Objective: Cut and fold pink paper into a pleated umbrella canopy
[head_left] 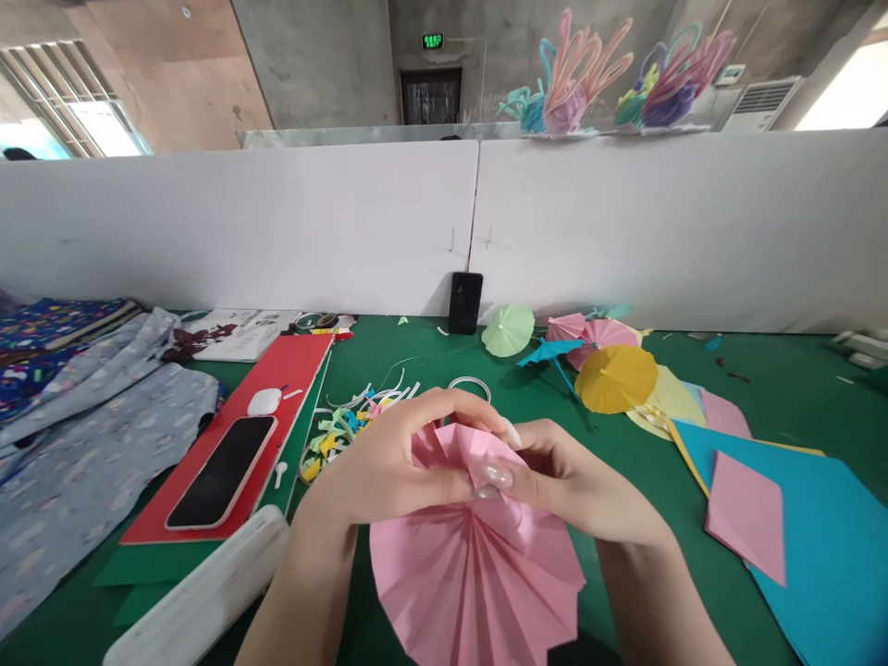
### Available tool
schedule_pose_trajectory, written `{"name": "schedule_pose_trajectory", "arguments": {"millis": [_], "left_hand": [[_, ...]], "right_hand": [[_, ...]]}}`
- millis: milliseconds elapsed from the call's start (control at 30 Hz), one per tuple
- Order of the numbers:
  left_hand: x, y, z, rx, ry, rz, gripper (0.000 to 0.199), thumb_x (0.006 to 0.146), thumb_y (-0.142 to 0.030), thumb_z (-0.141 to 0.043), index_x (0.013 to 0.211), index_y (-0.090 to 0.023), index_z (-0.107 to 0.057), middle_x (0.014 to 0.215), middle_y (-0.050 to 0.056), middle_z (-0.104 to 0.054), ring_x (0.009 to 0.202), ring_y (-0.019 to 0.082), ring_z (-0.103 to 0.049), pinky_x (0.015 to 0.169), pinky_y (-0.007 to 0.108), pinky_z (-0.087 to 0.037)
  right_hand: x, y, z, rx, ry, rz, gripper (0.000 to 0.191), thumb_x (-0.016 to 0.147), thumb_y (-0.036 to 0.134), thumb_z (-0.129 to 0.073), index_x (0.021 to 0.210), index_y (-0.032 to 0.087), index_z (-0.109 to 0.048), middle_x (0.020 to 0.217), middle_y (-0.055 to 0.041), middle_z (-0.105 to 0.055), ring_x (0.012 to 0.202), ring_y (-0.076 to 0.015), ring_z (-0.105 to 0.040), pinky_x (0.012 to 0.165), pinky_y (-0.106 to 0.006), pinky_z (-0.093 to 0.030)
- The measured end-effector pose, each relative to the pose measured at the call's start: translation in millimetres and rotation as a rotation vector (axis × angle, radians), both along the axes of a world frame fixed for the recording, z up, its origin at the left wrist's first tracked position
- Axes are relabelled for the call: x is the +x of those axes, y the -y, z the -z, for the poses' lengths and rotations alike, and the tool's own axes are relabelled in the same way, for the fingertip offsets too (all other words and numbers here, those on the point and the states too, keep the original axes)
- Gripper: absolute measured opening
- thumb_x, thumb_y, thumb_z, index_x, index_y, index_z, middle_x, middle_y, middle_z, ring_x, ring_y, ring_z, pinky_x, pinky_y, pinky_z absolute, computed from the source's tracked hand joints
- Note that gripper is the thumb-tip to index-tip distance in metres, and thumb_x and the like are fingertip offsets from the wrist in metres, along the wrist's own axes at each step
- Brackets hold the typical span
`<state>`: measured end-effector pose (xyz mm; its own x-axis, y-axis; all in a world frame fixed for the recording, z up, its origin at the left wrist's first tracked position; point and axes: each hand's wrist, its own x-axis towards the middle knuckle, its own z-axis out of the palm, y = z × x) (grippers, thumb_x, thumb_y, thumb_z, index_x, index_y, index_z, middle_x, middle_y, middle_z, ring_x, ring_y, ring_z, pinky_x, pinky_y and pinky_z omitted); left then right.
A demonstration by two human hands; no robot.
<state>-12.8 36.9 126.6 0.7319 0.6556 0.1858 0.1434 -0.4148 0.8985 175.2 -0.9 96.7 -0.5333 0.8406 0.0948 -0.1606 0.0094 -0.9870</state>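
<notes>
A pleated pink paper fan (478, 583), spread into a near-round shape with folds running to its centre, is held up in front of me. My left hand (423, 458) grips its upper left part, thumb on the near side and fingers curled over the top. From the right, my right hand (555, 472) pinches the paper near the centre, its thumb close to the left thumb. Both hands are closed on the paper; the fingertips behind it are partly hidden.
Small paper umbrellas, one yellow (616, 379) and one green (509, 331), stand at the back. Blue sheets (819, 527) with a pink square (746, 516) lie right. Left are a phone (222, 472) on a red folder (295, 370), a white case (201, 592) and paper scraps (339, 430).
</notes>
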Motion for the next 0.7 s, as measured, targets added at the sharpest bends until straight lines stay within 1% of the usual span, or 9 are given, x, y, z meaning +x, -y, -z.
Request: {"name": "schedule_pose_trajectory", "arguments": {"millis": [100, 233, 300, 467, 567, 700], "left_hand": [[0, 2, -1.3, 0.017, -0.022, 0.003, 0.023, 0.077, -0.024, -0.07, 0.1, -0.025, -0.063, 0.099, -0.001, -0.065, 0.09, 0.016, -0.059, 0.08, 0.026, -0.045], [-2, 3, -1.0, 0.043, -0.044, -0.007, 0.028, 0.076, -0.018, -0.07, 0.101, -0.025, -0.062, 0.101, -0.001, -0.064, 0.092, 0.016, -0.058, 0.081, 0.027, -0.045], [-4, 2, 0.2, 0.069, -0.051, -0.019, 0.029, 0.075, -0.016, -0.07, 0.102, -0.026, -0.062, 0.099, -0.002, -0.063, 0.091, 0.015, -0.057, 0.08, 0.026, -0.045], [-5, -3, 4.7, 0.095, -0.065, -0.045, 0.039, 0.073, -0.018, -0.072, 0.108, -0.029, -0.058, 0.093, -0.003, -0.059, 0.088, 0.015, -0.057, 0.077, 0.026, -0.045], [-3, -7, 7.5, 0.096, -0.062, -0.03, 0.038, 0.073, -0.02, -0.072, 0.107, -0.028, -0.058, 0.091, -0.003, -0.058, 0.088, 0.015, -0.057, 0.079, 0.027, -0.045], [0, -10, 10.4, 0.08, -0.029, -0.027, 0.039, 0.07, -0.02, -0.075, 0.105, -0.027, -0.059, 0.09, -0.003, -0.059, 0.086, 0.014, -0.056, 0.077, 0.026, -0.045]], "right_hand": [[-1, -6, 4.6, -0.007, -0.057, -0.072, 0.024, 0.081, 0.033, -0.067, 0.069, 0.014, -0.058, 0.063, 0.0047, -0.04, 0.058, -0.0083, -0.032, 0.055, -0.022, -0.031], [-2, -12, 9.3, -0.054, -0.067, -0.134, 0.028, 0.08, 0.03, -0.068, 0.063, 0.015, -0.052, 0.06, 0.0058, -0.039, 0.057, -0.0075, -0.033, 0.053, -0.021, -0.03], [-4, -14, 10.5, -0.078, -0.05, -0.126, 0.027, 0.078, 0.03, -0.069, 0.064, 0.014, -0.053, 0.061, 0.0055, -0.041, 0.057, -0.0074, -0.035, 0.054, -0.021, -0.031], [-5, -18, 14.7, -0.113, -0.019, -0.09, 0.024, 0.073, 0.033, -0.074, 0.068, 0.013, -0.061, 0.065, 0.0027, -0.051, 0.062, -0.0091, -0.043, 0.06, -0.023, -0.037], [-3, -22, 17.8, -0.119, -0.034, -0.081, 0.023, 0.071, 0.033, -0.075, 0.069, 0.013, -0.063, 0.065, 0.0023, -0.052, 0.062, -0.0093, -0.044, 0.061, -0.023, -0.037], [-1, -24, 18.4, -0.118, -0.029, -0.087, 0.024, 0.072, 0.03, -0.075, 0.067, 0.011, -0.062, 0.063, 0.0023, -0.051, 0.06, -0.0089, -0.043, 0.059, -0.023, -0.036]]}}
